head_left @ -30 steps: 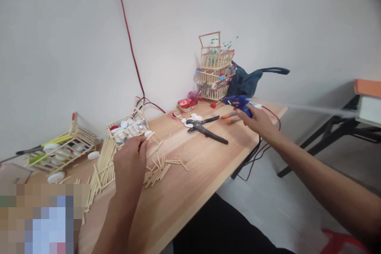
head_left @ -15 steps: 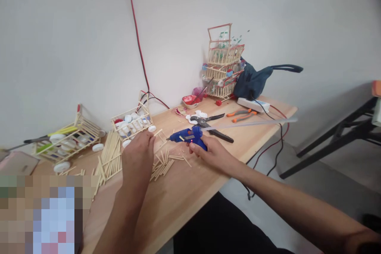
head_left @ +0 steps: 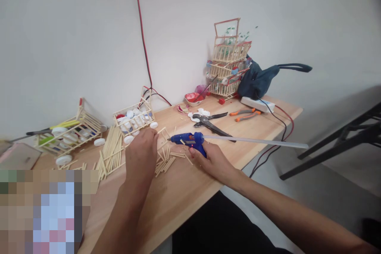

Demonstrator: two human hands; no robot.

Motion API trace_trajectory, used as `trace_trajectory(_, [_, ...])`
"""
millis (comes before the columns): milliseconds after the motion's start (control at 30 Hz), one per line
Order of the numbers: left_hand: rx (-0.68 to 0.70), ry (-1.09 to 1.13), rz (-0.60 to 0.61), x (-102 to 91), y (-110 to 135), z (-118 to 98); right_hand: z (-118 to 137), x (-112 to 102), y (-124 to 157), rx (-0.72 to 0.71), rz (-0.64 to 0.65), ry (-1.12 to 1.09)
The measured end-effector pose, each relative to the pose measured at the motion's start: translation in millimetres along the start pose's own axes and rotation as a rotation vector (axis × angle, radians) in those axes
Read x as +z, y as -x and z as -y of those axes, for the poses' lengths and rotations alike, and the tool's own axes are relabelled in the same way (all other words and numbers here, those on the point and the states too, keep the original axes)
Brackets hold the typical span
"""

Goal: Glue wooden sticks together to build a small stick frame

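Observation:
My right hand (head_left: 214, 160) is wrapped round a blue hot glue gun (head_left: 193, 139), a small red light showing near its grip. A long clear glue stick (head_left: 268, 141) juts out of the gun's back end. The nozzle points left and sits at a small frame of thin wooden sticks (head_left: 162, 131). My left hand (head_left: 142, 149) is closed with its fingertips pinching that frame; the fingers hide part of it. Below the nozzle lies a loose heap of short cut sticks (head_left: 166, 166) on the table.
Longer sticks (head_left: 111, 151) lie left of my left hand. Two wheeled stick carts (head_left: 150, 118) (head_left: 71, 137) stand along the wall. Behind the gun are black cutters (head_left: 210, 122), orange-handled pliers (head_left: 245, 115), a red paint dish (head_left: 193, 98), stacked stick carts (head_left: 228, 71) and a power strip (head_left: 257, 104).
The glue stick's free end has swung down, and the gun has tilted slightly. The whole scene has shifted a little to the right in view. Both hands keep their holds.

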State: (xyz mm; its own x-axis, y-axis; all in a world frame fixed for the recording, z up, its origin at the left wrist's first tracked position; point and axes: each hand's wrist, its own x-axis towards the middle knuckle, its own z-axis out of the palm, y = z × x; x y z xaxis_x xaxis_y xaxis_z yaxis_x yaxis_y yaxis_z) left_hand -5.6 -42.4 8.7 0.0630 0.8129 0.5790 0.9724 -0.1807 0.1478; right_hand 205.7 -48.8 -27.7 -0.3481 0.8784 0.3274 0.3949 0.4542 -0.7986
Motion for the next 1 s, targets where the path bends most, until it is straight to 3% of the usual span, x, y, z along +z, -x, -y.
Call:
trace_trajectory(233, [0.005, 0.005, -0.010, -0.1, 0.7, 0.5, 0.2, 0.3, -0.6, 0.056, 0.010, 0.059])
trace_trajectory(500, [0.015, -0.002, -0.010, 0.1, 0.9, 1.3, -1.2, 1.4, -0.4, -0.014, -0.005, 0.084])
trace_trajectory(1000, [0.022, -0.022, -0.044, 1.8, 1.1, 1.3, -0.1, 2.4, -1.4, 0.003, -0.011, 0.120])
